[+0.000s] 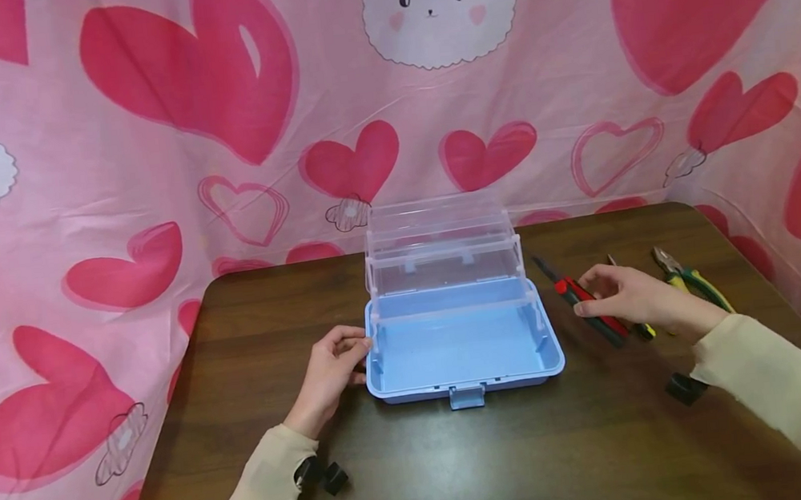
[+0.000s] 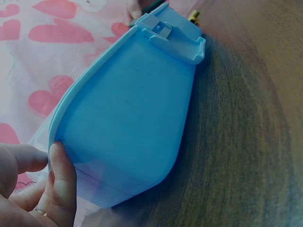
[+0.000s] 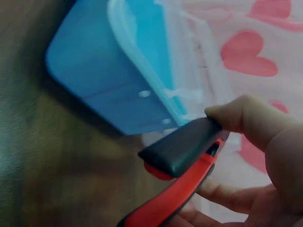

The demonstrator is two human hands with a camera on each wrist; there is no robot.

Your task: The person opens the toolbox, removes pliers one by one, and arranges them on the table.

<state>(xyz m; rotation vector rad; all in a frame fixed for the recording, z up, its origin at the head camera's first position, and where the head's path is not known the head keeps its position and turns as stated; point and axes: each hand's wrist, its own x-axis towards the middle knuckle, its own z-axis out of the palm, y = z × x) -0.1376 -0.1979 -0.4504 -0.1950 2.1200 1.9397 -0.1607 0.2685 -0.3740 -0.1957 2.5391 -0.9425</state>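
Observation:
A light blue toolbox (image 1: 453, 349) with a raised clear lid and trays (image 1: 445, 262) stands on the table. My left hand (image 1: 333, 373) grips its left rim; in the left wrist view, fingers (image 2: 61, 177) lie at the edge of the blue wall (image 2: 128, 104). To the right of the box, my right hand (image 1: 625, 293) holds long-nose pliers (image 1: 591, 312) by their red and black handles, the dark narrow tip pointing up and left. The right wrist view shows the two handles (image 3: 177, 189) spread apart, with the thumb on the black one.
Beyond the right hand lie pliers with green and yellow handles (image 1: 697, 286) and a slim tool with a yellow and black handle (image 1: 645, 331), partly hidden by the hand. A latch (image 1: 467, 396) hangs at the box's front. Pink heart-printed cloth (image 1: 415, 104) hangs behind the brown table (image 1: 421, 465).

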